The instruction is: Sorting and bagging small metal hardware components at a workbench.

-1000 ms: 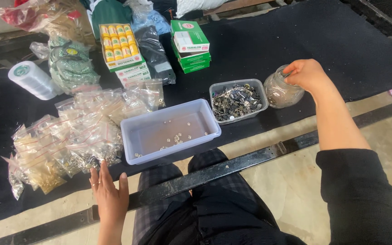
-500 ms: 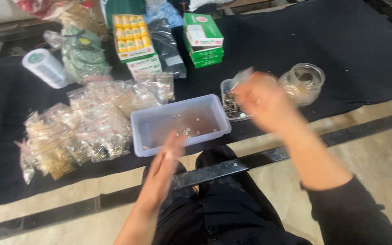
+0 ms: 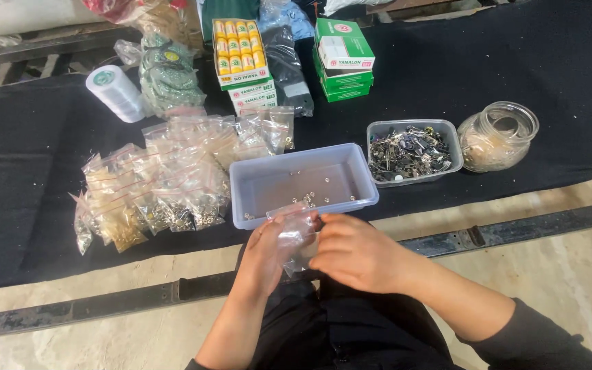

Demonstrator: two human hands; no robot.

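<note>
Fingers (image 3: 289, 229) of both hands pinch a small clear bag (image 3: 294, 233) over my lap, just before the tray (image 3: 268, 199). I judge it early-to-middle: few beads lie loose in the tray, many filled bags (image 3: 166, 181) lie piled left.

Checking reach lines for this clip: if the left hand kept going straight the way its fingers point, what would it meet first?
The left hand, holding a clear bag with the right hand, points up and away. It would probably meet the near wall of the clear tray first; depth is hard to judge.
</note>
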